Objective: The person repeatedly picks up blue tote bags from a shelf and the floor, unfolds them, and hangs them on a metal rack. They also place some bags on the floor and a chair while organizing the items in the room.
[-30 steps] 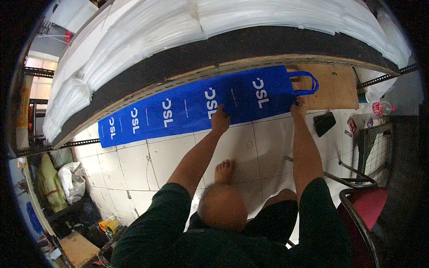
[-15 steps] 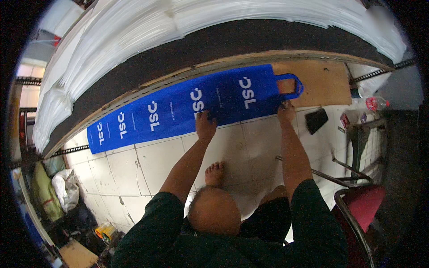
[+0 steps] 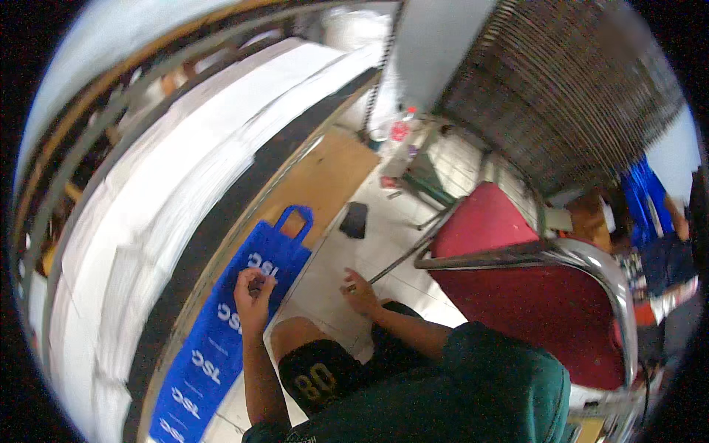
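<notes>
White floor tiles [image 3: 314, 295] run between a low shelf stacked with white sheets [image 3: 185, 159] on the left and a red chair [image 3: 521, 299] on the right. Both hands were at the near edge of a long blue printed bag [image 3: 230, 341] half a second ago; now the right hand [image 3: 359, 293] is clear of it, over the floor, fingers loosely curled and seemingly empty. The left hand [image 3: 253, 295] is above the bag, thumb and fingers bent toward each other; whether it pinches or touches anything cannot be told. The bag lies flat along the shelf's edge, its handle loop [image 3: 297, 218] at the far end over a brown board [image 3: 336, 173], apparently staying put without the right hand's grip. The view has swung rightward, bringing in a person [image 3: 668, 255] beside blue material [image 3: 644, 199] at far right. A dark flat object [image 3: 354, 221] sits beyond the right hand, and a red-capped bottle [image 3: 401, 130] farther off. The chair crowds the wearer's right side, likely limiting movement that way.
</notes>
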`<action>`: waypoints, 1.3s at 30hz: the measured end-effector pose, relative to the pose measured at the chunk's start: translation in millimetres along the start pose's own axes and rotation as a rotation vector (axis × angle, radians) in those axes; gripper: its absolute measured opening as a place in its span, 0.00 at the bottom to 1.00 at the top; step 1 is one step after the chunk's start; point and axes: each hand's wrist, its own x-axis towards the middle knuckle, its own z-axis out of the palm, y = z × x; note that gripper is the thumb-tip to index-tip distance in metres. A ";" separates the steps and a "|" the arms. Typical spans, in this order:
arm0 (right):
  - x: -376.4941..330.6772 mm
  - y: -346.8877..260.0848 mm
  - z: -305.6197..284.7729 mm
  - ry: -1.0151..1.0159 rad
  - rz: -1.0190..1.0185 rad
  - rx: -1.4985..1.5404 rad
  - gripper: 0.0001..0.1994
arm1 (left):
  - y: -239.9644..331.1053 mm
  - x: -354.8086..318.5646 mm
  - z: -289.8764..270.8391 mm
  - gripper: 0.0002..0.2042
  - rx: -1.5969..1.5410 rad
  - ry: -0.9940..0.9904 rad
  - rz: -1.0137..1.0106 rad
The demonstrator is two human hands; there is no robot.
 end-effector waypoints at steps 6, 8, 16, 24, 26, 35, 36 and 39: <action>-124.5 -149.8 -105.1 -0.290 -0.302 0.043 0.21 | 105.9 20.4 84.0 0.13 -0.224 -0.148 0.160; -181.7 -224.0 -165.2 -0.423 -0.451 0.000 0.22 | 121.3 21.3 117.2 0.16 -0.323 -0.312 0.214; -360.4 -320.5 -302.9 -0.452 -0.543 0.146 0.25 | 198.1 -1.1 227.3 0.40 -0.488 -0.670 0.716; -330.1 -392.2 -470.9 1.161 -0.395 -0.876 0.20 | 200.7 3.4 239.9 0.44 -0.651 -0.652 0.628; -308.2 -391.9 -530.2 1.238 -0.064 -1.247 0.22 | 203.7 9.1 244.1 0.44 -0.683 -0.646 0.588; -255.8 -338.3 -680.9 0.890 -0.556 -1.697 0.16 | 226.7 30.0 206.3 0.33 -0.647 -0.543 0.509; -244.3 -344.9 -678.1 0.974 -0.527 -1.640 0.13 | 226.7 29.7 195.9 0.31 -0.618 -0.481 0.488; -227.3 -425.4 -635.1 0.902 -0.193 -1.576 0.16 | 257.9 32.6 172.6 0.25 -0.513 -0.481 0.596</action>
